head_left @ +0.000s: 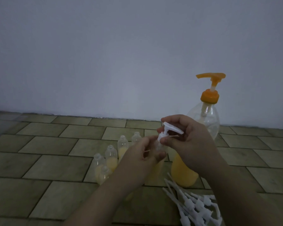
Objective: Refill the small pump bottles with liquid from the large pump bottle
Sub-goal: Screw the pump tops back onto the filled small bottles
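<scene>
Tiled floor (59, 162) against bare wall. Capping step: left hand (147, 154) gripping small pump bottle (160, 148) mid-floor, right hand (186, 142) pinching white pump head (168, 129). Next: seat, twist tight. Large pump bottle (203, 128) just behind.

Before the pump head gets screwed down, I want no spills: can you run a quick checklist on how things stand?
1. Small bottle gripped by the left hand: ok, fingers curl round its body.
2. White pump head held by the right hand: ok, pinched at the collar.
3. Pump seated straight on the neck: cannot tell, the fingers hide the joint.
4. Held bottle filled: cannot tell, the hands cover it.
5. Other small bottles upright on the tiled floor: ok, standing uncapped with yellow liquid.
6. Spare pump heads within reach: ok, piled by the right forearm.
</scene>
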